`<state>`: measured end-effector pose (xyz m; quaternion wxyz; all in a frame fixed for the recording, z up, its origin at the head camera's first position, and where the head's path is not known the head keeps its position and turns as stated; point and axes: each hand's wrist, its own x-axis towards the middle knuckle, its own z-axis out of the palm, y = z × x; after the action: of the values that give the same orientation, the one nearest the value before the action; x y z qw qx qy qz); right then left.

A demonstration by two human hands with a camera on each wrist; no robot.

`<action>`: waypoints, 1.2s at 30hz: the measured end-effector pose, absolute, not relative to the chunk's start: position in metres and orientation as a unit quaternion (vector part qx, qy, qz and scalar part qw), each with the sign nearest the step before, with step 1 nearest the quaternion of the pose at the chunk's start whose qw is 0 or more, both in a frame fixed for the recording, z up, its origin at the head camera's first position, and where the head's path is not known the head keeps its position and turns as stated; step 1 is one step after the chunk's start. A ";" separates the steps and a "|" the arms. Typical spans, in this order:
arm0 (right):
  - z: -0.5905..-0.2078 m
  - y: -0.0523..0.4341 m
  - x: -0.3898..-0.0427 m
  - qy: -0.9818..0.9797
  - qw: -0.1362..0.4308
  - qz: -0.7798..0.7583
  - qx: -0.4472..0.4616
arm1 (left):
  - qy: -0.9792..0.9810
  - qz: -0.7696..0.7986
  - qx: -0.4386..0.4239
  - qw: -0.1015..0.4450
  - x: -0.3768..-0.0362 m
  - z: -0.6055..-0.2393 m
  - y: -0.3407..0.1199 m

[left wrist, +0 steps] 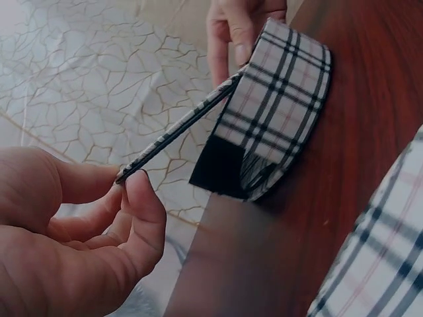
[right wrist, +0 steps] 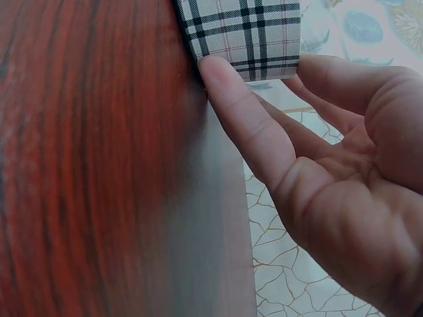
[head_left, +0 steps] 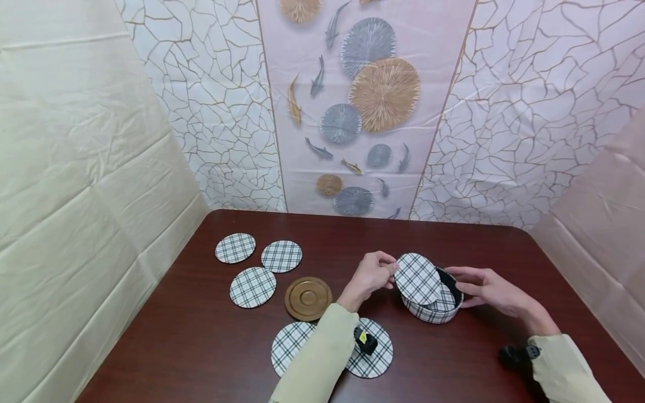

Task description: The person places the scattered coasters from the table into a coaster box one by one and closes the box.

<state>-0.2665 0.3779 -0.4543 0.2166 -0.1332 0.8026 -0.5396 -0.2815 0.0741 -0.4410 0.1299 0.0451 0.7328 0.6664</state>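
Observation:
My left hand [head_left: 370, 277] pinches a round black-and-white plaid coaster [head_left: 416, 278] by its left edge, between thumb and fingertips. Seen edge-on in the left wrist view, this coaster [left wrist: 182, 129] slants, its far end at the rim of a round plaid holder [left wrist: 281, 92]. The holder [head_left: 430, 315] has a dark inside, and another plaid coaster [head_left: 445, 300] shows in it. At the holder's right side my right hand [head_left: 496, 292] grips the wall. One finger [right wrist: 231, 99] lies along the plaid side in the right wrist view.
Three plaid coasters, one of them nearest the front [head_left: 253, 287], lie at the table's left. A brown wooden ringed disc [head_left: 308, 299] is beside them. Two larger plaid rounds, the right one [head_left: 377, 364] partly covered, lie by my left forearm. Patterned cloth [head_left: 347, 162] hangs behind the dark table [head_left: 191, 347].

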 end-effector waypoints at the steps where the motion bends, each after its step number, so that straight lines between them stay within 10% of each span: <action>1: -0.454 0.378 -0.267 0.803 0.216 -0.540 -0.133 | 0.734 0.666 0.043 0.129 -0.281 -0.441 0.076; 36: -0.456 0.379 -0.268 0.807 0.214 -0.531 -0.145 | 0.755 0.643 0.028 0.127 -0.263 -0.445 0.109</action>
<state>-0.2684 0.3791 -0.4564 0.2136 -0.1453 0.8073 -0.5306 -0.2629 0.1089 -0.4452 0.1266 0.0281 0.7548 0.6430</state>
